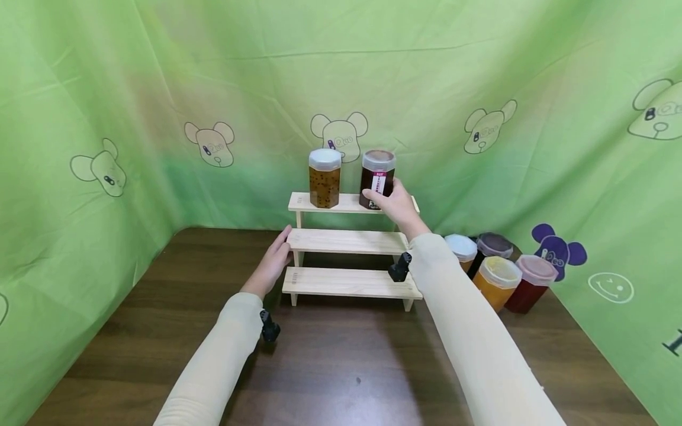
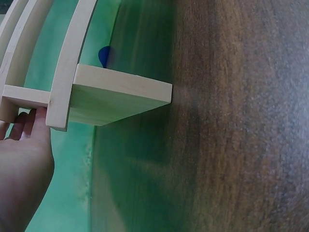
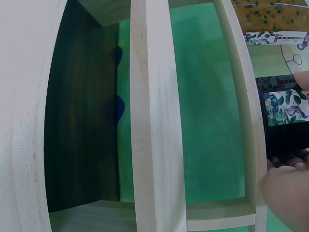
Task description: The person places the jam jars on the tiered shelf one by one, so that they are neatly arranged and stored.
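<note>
A pale wooden three-step shelf stand (image 1: 348, 241) stands on the table. Its top step carries a jar (image 1: 324, 179) of seedy amber-brown filling with a white lid. To the right of that is a dark jar (image 1: 378, 168) with a pink and white label. My right hand (image 1: 396, 204) holds this dark jar low down, thumb in front and fingers round its right side; in the right wrist view the dark jar (image 3: 285, 137) stands at the top step's edge. My left hand (image 1: 274, 260) touches the left end of the middle step; in the left wrist view its fingers (image 2: 41, 121) reach the frame.
On the table at the right stands a group of lidded jars: a white-lidded one (image 1: 461, 245), a dark one (image 1: 492, 245), an orange one (image 1: 497, 281) and a red one (image 1: 533, 281). Green printed cloth (image 1: 256, 83) surrounds the brown wooden table (image 1: 330, 367).
</note>
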The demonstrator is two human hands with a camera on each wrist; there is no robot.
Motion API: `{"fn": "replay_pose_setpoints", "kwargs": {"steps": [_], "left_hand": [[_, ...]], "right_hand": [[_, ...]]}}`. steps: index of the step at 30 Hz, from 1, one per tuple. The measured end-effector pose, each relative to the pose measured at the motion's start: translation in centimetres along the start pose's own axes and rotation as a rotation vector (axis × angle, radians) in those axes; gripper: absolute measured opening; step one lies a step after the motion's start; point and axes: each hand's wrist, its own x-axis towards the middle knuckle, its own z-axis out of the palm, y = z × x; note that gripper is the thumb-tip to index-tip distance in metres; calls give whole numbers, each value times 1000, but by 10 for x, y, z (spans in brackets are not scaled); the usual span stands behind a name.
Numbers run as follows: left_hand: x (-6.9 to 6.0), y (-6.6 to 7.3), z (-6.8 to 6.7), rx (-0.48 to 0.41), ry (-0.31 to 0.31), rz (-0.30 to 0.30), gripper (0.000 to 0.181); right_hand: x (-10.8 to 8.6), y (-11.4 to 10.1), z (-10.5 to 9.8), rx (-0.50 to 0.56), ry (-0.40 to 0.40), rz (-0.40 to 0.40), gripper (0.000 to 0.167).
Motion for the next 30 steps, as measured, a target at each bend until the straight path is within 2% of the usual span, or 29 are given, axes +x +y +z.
{"fn": "replay_pose_setpoints", "kwargs": {"steps": [8, 18, 30], "left_hand": [[-1, 1, 1, -7, -8, -5, 58], [-1, 0, -1, -7, -15, -2, 58], [-1, 1, 0, 24, 4, 4, 58]], "right_hand": [[-1, 2, 1, 5, 16, 3, 85], [-5, 6, 2, -15, 39, -24, 103], [-18, 6, -13, 25, -54, -34, 100]]}}
